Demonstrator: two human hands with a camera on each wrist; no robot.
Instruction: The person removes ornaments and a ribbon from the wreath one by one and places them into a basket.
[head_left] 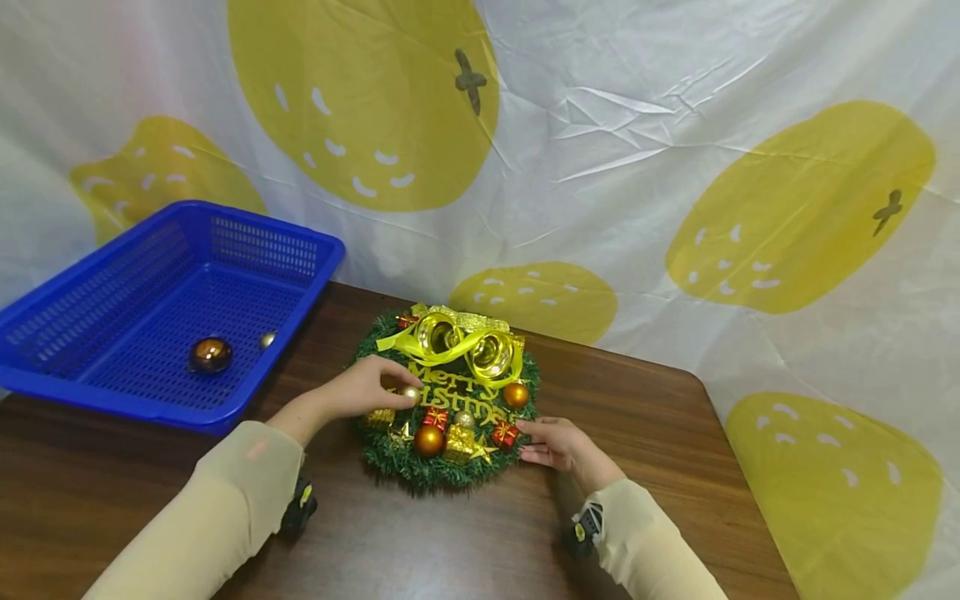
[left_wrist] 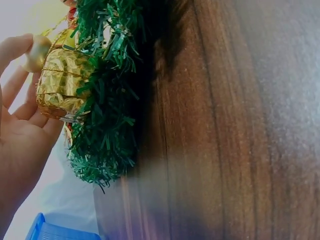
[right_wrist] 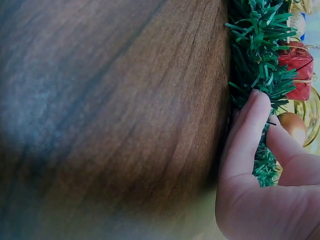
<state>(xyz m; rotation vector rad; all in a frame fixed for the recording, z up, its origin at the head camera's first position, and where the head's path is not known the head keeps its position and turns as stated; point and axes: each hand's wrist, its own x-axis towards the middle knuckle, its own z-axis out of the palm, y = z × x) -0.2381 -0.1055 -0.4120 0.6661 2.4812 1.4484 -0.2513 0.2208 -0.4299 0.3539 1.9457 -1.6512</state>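
Observation:
A green tinsel Christmas wreath (head_left: 427, 477) lies on the table, bearing gold bells (head_left: 491, 357), gold "Merry Christmas" lettering, small wrapped gift boxes and baubles. Over its left side, my left hand (head_left: 362, 387) pinches a small pale gold bauble (left_wrist: 37, 53) between thumb and fingers. Just beside that bauble, in the left wrist view, is a gold foil gift box (left_wrist: 64, 82). My right hand (head_left: 558, 446) grips the wreath's right edge, thumb on one side and fingers on the other, near a red gift box (right_wrist: 299, 70). Where those fingertips end is hidden in the tinsel.
A blue plastic basket (head_left: 247, 408) stands at the left of the brown wooden table (head_left: 637, 483). Inside it lie a large bronze bauble (head_left: 211, 355) and a small gold one (head_left: 267, 339). A white curtain (head_left: 585, 208) with yellow fruit prints hangs behind.

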